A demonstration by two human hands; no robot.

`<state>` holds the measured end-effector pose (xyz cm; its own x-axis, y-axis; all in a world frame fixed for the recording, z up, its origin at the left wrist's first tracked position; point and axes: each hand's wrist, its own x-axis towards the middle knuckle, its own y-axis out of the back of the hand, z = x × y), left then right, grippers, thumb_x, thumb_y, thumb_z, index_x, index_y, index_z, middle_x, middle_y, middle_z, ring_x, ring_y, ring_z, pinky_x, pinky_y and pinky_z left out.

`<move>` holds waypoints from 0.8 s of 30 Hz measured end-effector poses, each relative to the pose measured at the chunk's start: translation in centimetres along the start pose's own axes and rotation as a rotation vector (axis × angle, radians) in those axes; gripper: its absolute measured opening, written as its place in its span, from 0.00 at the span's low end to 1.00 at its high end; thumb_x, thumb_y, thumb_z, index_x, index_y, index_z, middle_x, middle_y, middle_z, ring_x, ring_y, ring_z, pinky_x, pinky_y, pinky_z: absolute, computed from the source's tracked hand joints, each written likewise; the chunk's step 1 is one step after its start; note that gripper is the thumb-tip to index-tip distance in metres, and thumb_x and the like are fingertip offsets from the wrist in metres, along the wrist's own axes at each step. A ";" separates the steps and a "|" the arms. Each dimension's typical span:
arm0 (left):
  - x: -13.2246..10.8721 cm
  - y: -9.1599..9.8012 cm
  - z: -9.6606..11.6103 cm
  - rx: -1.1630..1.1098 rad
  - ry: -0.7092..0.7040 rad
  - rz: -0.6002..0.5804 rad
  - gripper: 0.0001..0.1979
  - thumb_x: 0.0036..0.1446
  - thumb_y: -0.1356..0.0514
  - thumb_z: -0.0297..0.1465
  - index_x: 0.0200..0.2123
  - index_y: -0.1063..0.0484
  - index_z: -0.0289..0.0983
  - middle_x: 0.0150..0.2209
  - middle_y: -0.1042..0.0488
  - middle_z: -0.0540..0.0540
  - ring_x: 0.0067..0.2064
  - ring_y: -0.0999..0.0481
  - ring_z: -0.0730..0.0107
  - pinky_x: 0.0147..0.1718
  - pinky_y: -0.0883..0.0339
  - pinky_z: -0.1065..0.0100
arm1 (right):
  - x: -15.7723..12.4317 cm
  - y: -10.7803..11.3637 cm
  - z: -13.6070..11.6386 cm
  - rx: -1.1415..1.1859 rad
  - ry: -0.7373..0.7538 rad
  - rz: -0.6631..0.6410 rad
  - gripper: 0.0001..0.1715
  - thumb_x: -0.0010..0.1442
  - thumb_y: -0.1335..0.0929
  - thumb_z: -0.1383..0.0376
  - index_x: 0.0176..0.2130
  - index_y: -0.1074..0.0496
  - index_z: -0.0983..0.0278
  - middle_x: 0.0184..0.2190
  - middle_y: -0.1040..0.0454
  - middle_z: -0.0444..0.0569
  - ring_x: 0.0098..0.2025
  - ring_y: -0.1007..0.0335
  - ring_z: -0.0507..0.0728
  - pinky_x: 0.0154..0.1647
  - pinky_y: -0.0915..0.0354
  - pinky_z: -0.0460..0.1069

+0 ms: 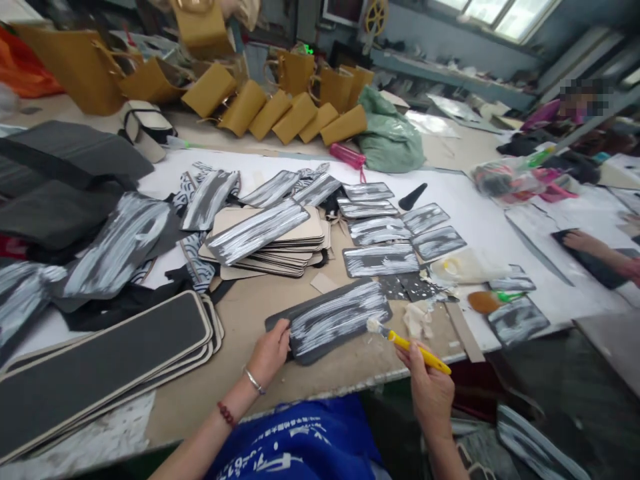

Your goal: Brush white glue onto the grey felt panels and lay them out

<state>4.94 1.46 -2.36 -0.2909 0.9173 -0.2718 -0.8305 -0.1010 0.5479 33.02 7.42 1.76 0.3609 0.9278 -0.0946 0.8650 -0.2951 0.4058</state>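
My left hand (pixel 271 354) pinches the left end of a dark grey rectangular panel (pixel 333 320), thumb on top. White paste lies in streaks over most of that panel. In my right hand (pixel 431 392) is a brush with a yellow handle (pixel 420 353), its white-coated bristles (pixel 374 325) at the panel's right edge. Behind the panel, one streaked piece (pixel 257 230) rests on a stack of beige-edged pieces (pixel 280 260). Smaller streaked pieces (pixel 380 260) lie in a column to the right of this stack. A crumpled whitish lump (pixel 419 320) sits near the brush.
Long dark panels with beige rims (pixel 110 353) are piled at left. Mustard-coloured bags (pixel 295 117) line the table's back beside a green plastic bag (pixel 387 133). An orange-brown oval object (pixel 483 302) lies at right. Another person's hand (pixel 583 242) rests on dark material at far right.
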 end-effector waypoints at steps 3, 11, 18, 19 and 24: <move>0.3 0.5 -0.1 -0.104 0.028 -0.033 0.11 0.53 0.53 0.37 0.36 0.36 0.40 0.17 0.30 0.53 0.21 0.28 0.67 0.23 0.37 0.70 | -2.2 0.7 0.0 0.143 -0.113 0.044 0.28 0.46 0.30 0.49 0.38 0.29 0.69 0.32 0.24 0.53 0.34 0.26 0.62 0.39 0.29 0.56; 0.7 0.8 -0.3 -0.197 0.059 -0.041 0.22 0.46 0.49 0.47 0.38 0.36 0.37 0.17 0.29 0.53 0.19 0.30 0.66 0.21 0.36 0.67 | -6.7 -3.3 -1.0 0.310 -0.104 -0.114 0.20 0.50 0.31 0.52 0.35 0.27 0.66 0.32 0.24 0.50 0.33 0.26 0.60 0.36 0.28 0.54; -1.0 1.3 1.0 -0.044 0.020 0.041 0.23 0.43 0.48 0.50 0.37 0.35 0.39 0.16 0.28 0.53 0.19 0.29 0.64 0.23 0.34 0.66 | -4.8 -1.9 0.8 0.373 -0.029 -0.089 0.20 0.53 0.33 0.53 0.36 0.28 0.66 0.32 0.25 0.50 0.33 0.26 0.59 0.37 0.29 0.53; -1.2 1.2 1.1 -0.026 0.019 0.054 0.23 0.43 0.49 0.50 0.36 0.35 0.39 0.16 0.28 0.52 0.19 0.30 0.64 0.23 0.34 0.66 | -3.9 -1.5 1.1 0.399 -0.038 -0.061 0.21 0.53 0.34 0.52 0.37 0.28 0.67 0.32 0.25 0.50 0.33 0.26 0.59 0.37 0.29 0.53; -1.8 1.0 0.2 0.131 -0.052 0.101 0.24 0.44 0.50 0.52 0.34 0.34 0.38 0.17 0.27 0.50 0.21 0.27 0.63 0.23 0.32 0.66 | 1.2 -1.3 2.1 0.329 0.054 0.007 0.22 0.56 0.38 0.52 0.37 0.28 0.67 0.30 0.25 0.50 0.31 0.26 0.57 0.33 0.30 0.51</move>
<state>4.77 -0.15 -1.17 -0.3424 0.9239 -0.1706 -0.7283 -0.1463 0.6695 33.07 8.43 -0.80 0.3560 0.9336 -0.0409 0.9319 -0.3514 0.0904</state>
